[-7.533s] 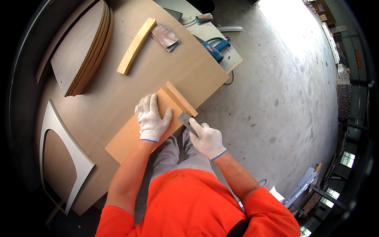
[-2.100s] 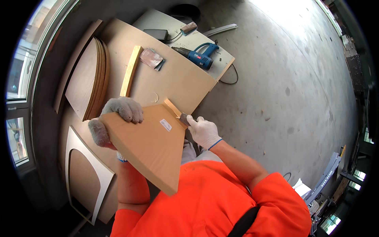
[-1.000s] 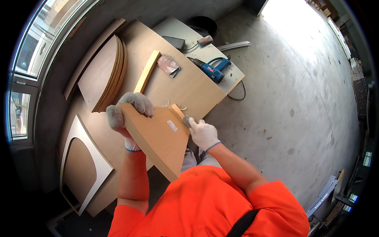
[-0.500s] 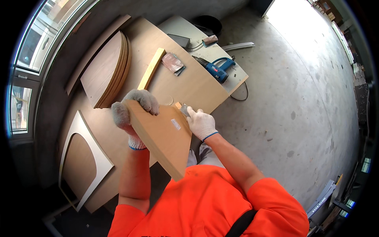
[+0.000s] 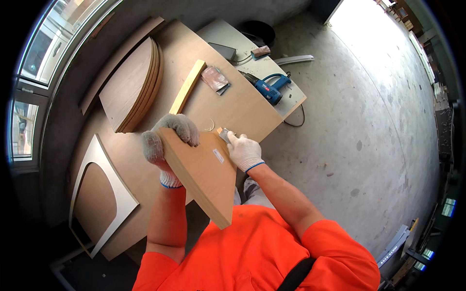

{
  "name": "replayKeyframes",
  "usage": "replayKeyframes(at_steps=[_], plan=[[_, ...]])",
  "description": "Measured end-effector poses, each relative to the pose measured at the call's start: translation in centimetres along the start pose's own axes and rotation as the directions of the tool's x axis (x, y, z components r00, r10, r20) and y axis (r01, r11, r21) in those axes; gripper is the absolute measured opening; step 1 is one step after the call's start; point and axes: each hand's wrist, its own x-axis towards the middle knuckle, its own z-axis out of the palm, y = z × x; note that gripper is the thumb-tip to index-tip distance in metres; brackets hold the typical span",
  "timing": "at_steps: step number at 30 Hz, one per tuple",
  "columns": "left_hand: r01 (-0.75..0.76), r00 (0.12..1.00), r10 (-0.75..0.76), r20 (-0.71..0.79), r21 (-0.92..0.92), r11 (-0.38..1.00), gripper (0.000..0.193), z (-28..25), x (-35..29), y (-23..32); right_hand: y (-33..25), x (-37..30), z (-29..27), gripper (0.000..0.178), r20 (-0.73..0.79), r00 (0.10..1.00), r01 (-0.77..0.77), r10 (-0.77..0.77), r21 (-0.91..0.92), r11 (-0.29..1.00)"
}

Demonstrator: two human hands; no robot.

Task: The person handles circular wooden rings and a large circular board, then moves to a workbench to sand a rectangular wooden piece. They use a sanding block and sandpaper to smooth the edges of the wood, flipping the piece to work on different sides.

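My left hand, in a grey-and-white knit glove, grips the upper left end of a thick tan wooden board. The board is held tilted in front of my orange shirt and carries a small white label. My gloved right hand is closed on a small grey-and-tan piece at the board's upper right edge. Fingers partly cover that piece, so I cannot tell its exact kind. A thin curled strip lies on the worktable just beyond the board.
On the worktable lie a yellowish wooden strip, reddish sanding sheets and a blue heat gun. Stacked curved panels sit at the left, and a white cut-out frame nearer me. Concrete floor spreads to the right.
The board and my left hand have shifted slightly right and down. My right hand with the small piece has moved slightly left along the board's edge.
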Motion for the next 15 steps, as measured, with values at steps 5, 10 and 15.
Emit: replayKeyframes(at_steps=[5, 10, 15], plan=[[0.022, 0.999, -0.023, -0.024, -0.066, 0.998, 0.078, 1.5, -1.4, -0.2, -0.6, 3.6, 1.1, 0.047, -0.032, 0.999, 0.017, -0.015, 0.044, 0.999], [0.002, 1.0, -0.003, -0.007, -0.189, 0.982, 0.071, 0.3, -1.8, -0.8, 1.8, -2.3, -1.5, 0.046, -0.053, 0.997, -0.048, 0.049, 0.03, 0.998], [0.022, 0.999, -0.022, -0.046, -0.011, 1.0, 0.077, 1.8, -2.0, -0.7, 2.2, -6.3, -0.7, 0.046, -0.043, 0.999, -0.021, 0.021, 0.009, 1.0]])
